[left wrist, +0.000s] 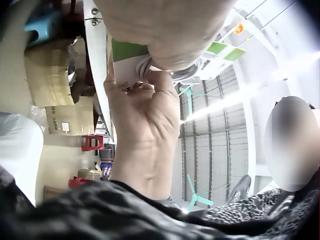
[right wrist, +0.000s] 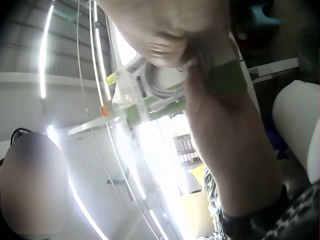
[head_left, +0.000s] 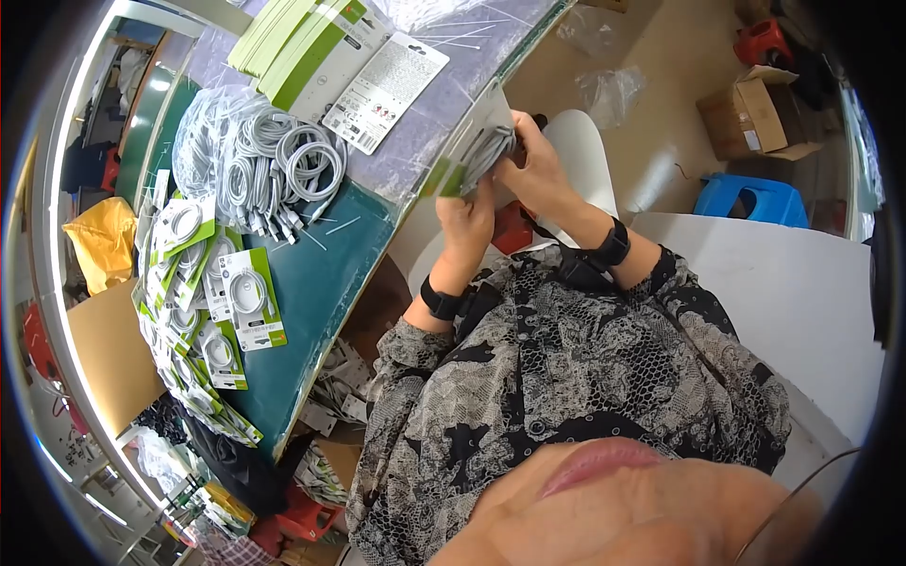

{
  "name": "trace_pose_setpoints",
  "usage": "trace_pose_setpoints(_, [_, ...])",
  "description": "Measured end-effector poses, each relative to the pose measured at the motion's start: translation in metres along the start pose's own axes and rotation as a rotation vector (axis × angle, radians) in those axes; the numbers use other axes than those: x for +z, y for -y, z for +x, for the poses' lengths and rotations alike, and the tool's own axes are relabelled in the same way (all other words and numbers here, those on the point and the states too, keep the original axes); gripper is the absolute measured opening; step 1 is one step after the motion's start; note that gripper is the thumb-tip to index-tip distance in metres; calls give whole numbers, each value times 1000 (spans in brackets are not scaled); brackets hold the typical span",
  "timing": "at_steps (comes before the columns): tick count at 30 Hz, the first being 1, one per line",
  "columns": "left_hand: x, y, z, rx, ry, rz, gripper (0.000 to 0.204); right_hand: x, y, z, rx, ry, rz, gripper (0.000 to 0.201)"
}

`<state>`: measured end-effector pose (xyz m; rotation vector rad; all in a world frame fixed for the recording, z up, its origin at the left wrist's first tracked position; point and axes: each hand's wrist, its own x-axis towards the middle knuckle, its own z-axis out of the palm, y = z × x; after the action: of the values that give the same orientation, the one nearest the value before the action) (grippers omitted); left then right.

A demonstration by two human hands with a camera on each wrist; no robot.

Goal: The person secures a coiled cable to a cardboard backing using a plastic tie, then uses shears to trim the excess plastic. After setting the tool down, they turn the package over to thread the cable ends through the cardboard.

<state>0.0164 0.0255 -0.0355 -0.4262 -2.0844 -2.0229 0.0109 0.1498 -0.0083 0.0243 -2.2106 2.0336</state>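
Observation:
Past the table edge in the head view, both hands grip a white and green card (head_left: 449,179) with a coiled grey cable (head_left: 489,156) against it. The left hand (head_left: 465,224) holds the lower end, thumb up along the card. Fingers of the right hand (head_left: 540,174) curl round the cable side. In the left wrist view the left hand (left wrist: 165,30) is close at the top, and the right hand (left wrist: 145,110) meets it at the card (left wrist: 127,65). The right wrist view shows the coil (right wrist: 162,85) beside the right hand (right wrist: 155,32); fingertips are partly hidden.
On the green table (head_left: 326,269) lie loose coiled cables (head_left: 311,170), a heap of carded cables (head_left: 217,349), and a stack of green-edged cards (head_left: 302,57). A blue stool (head_left: 750,200) and a cardboard box (head_left: 746,118) stand on the floor to the right.

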Motion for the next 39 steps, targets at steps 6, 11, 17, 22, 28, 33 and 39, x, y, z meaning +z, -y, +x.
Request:
trace_pose_setpoints(6, [-24,-14,13,-331,-71,-235,28,-25,-9,44,-219,216,-315,32])
trace_pose_setpoints(11, [-58,-22,2,-448,-9,-331,38,-49,-24,172,-340,33,-663,22])
trace_pose_setpoints(17, [-75,-23,-26,-455,-20,-260,43,-46,-55,249,-351,164,-1023,24])
trace_pose_setpoints(22, [-69,-33,-19,-467,-138,-518,43,-59,-52,260,-396,204,-1094,21])
trace_pose_setpoints(28, [-76,-19,-7,-139,-38,136,39,-84,46,166,-163,351,-292,15])
trace_pose_setpoints(33, [-48,-36,29,-478,210,-1468,26,-78,55,101,13,448,123,11])
trace_pose_setpoints(39, [-27,-53,35,-791,230,-2178,22,-58,64,48,-192,508,27,16])
